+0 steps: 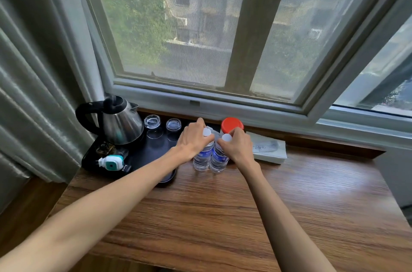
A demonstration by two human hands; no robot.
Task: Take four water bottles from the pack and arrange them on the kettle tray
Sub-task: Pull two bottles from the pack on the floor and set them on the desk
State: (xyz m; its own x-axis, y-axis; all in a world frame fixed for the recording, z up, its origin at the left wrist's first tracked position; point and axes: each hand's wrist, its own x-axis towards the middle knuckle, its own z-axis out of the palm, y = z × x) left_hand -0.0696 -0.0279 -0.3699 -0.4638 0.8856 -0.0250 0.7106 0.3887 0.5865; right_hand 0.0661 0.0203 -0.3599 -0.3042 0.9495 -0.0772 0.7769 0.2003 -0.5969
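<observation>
A pack of clear water bottles (210,159) with blue labels and white caps stands on the wooden table just right of the black kettle tray (138,155). Two bottles show at the front; others behind are hidden by my hands. My left hand (192,138) grips the top of the left side of the pack, fingers curled over a white cap. My right hand (237,145) grips the top of the right side beside another white cap. On the tray stand a steel kettle (121,123) and two upturned glasses (152,124).
A red-lidded jar (231,125) stands right behind the pack. A white tissue packet (268,148) lies to its right by the window sill. A small white and teal device (110,162) and sachets sit on the tray's front. A curtain hangs at the left.
</observation>
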